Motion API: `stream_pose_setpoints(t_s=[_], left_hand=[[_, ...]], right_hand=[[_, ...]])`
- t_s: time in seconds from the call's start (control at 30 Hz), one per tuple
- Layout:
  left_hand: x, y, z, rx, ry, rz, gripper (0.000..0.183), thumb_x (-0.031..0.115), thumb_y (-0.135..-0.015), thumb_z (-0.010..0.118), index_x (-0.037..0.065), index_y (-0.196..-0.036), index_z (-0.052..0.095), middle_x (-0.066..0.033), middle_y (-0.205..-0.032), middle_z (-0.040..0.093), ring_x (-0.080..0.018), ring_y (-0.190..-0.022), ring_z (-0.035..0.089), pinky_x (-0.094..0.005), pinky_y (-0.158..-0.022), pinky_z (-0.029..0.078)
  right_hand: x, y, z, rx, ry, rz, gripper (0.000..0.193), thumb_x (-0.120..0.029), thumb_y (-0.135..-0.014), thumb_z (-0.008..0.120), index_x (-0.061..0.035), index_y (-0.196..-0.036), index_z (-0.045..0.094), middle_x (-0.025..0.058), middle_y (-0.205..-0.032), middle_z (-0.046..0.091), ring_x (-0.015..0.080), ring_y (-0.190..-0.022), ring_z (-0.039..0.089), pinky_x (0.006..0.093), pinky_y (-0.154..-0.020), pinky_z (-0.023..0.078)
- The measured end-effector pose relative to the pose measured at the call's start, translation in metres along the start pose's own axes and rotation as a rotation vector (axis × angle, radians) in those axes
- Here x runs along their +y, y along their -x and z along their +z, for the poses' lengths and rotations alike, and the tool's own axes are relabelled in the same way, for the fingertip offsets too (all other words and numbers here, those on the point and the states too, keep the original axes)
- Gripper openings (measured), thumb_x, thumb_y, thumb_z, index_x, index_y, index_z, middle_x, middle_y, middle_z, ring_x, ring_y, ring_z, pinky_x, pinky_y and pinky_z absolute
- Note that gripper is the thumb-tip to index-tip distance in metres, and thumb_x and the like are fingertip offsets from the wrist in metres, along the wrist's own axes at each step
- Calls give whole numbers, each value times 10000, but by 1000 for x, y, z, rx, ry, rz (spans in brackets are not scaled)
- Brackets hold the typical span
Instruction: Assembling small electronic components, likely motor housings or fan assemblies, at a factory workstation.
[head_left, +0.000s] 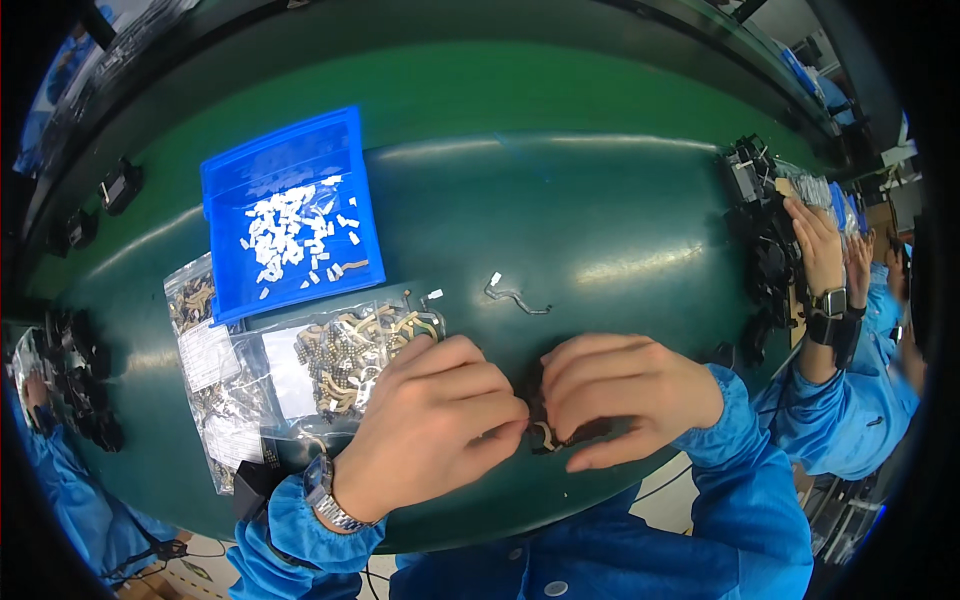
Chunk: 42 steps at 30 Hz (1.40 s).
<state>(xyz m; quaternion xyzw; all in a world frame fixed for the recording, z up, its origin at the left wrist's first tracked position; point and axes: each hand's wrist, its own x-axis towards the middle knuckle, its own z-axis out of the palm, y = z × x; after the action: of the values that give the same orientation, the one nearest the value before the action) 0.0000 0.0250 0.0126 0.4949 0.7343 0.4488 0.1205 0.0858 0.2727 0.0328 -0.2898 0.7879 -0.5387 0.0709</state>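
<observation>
My left hand [430,425] is closed, thumb and fingertips drawn together beside my right hand; whatever they may hold is hidden. My right hand [625,400] curls over a small black part [535,400], gripping it just above the table's near edge. A tan curved piece [544,436] shows at the lower end of that part, between the two hands. Under and beyond my left hand lies a clear plastic bag [345,350] of many tan and dark short cable pieces. A single black cable with a white connector [515,297] lies beyond my hands.
A blue bin [372,230] with many small white connectors stands at the back left. Another clear bag [205,400] with white labels lies left. Black devices [770,250] are heaped at the right, next to a co-worker's hand [818,245]. More black units [75,375] sit far left.
</observation>
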Motion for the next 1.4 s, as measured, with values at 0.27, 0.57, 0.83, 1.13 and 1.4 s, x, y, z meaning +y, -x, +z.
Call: stream_pose_setpoints(t_s=[0.27,0.57,0.83,1.13,1.4], left_hand=[[0,1,1,-6,-113,26,160,72,-670,866,115,-805,791,12,-839,720,-215,-843,641,-377,-716,472],[5,4,4,26,-303,125,185,100,-651,867,124,-809,772,31,-856,698,-218,-858,631,-375,-731,448],[6,6,11,104,-372,134,189,86,-623,845,137,-787,766,38,-833,691,-222,-842,630,-385,-698,444],[8,4,10,215,-445,154,214,84,-622,853,155,-809,778,44,-835,705,-224,-831,626,-380,-694,440],[8,2,8,215,-453,152,236,84,-611,843,137,-832,780,42,-857,706,-215,-827,622,-378,-698,433]], right_hand=[[3,2,4,-34,202,130,548,-269,-778,917,-82,-1212,640,86,-1227,666,332,-1103,636,443,-961,524],[2,3,4,-65,239,91,574,-211,-752,903,-71,-1245,645,77,-1205,687,316,-1058,648,437,-917,542],[1,7,8,-48,148,187,604,-134,-720,910,-41,-1253,641,92,-1184,692,329,-1061,665,434,-891,590],[2,5,5,-21,251,97,631,-113,-713,904,7,-1287,672,135,-1198,653,342,-1055,676,446,-907,592],[3,6,5,0,287,82,686,-99,-675,886,27,-1325,707,126,-1164,680,304,-1013,682,404,-851,606]])
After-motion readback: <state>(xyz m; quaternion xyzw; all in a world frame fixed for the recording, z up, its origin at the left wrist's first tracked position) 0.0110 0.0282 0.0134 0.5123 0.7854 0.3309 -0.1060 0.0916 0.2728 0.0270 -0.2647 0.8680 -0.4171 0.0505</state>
